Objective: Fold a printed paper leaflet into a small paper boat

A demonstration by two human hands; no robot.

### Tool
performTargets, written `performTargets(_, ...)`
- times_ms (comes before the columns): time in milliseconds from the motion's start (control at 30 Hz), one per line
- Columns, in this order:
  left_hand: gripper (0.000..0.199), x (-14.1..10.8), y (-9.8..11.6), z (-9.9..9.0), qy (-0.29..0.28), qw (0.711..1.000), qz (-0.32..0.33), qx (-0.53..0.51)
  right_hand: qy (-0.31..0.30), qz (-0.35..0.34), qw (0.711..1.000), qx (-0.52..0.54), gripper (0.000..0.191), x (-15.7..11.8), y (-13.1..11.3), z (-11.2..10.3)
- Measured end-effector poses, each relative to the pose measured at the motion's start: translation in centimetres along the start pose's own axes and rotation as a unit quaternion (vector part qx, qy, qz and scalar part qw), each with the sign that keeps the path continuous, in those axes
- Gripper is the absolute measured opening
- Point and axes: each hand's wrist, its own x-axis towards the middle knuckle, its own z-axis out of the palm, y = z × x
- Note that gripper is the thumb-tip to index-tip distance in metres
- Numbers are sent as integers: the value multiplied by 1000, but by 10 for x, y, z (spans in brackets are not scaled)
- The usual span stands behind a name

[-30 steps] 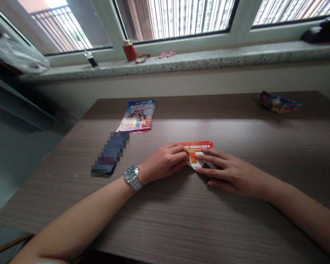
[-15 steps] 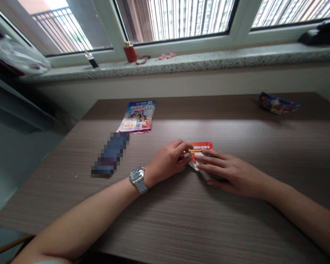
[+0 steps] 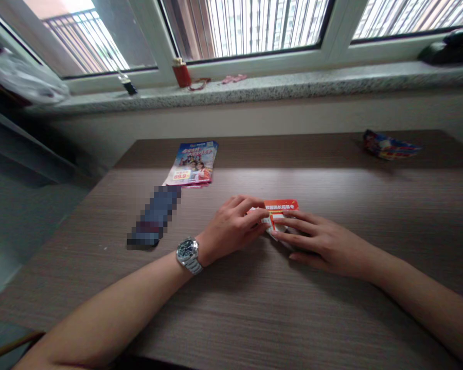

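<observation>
Table (image 3: 231,313): flyers (image 3: 195,162), dark slab (image 3: 154,218) (pixelated), printed paper (image 3: 282,205), blue-red bundle (image 3: 389,147).

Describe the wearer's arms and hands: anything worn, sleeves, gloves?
Left hand: no glove; on its wrist a silver metal watch with a round dark dial and link band. Right hand: no glove, nothing on the wrist. No rings show on the visible fingers. Both forearms are bare, no sleeves over them.

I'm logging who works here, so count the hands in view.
2. The left hand, with a watch on its wrist, is at the left part of the red-and-white paper; the right hand reaches over its right part. No other shows.
</observation>
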Motion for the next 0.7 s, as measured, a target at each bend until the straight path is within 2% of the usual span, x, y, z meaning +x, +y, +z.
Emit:
performTargets(100,29,-4,1,-8,-30,997,60,26,1,-3,1000,-3,52,-2,1,0)
performTargets(200,37,-5,3,-10,-70,994,82,28,7,1,1000,-8,51,-4,4,-1)
performTargets(500,48,-5,3,-5,-155,984,82,0,12,28,999,11,52,-7,5,-4)
performTargets(700,53,-5,6,-4,-170,983,68,-14,12,57,998,13,51,-9,7,-2)
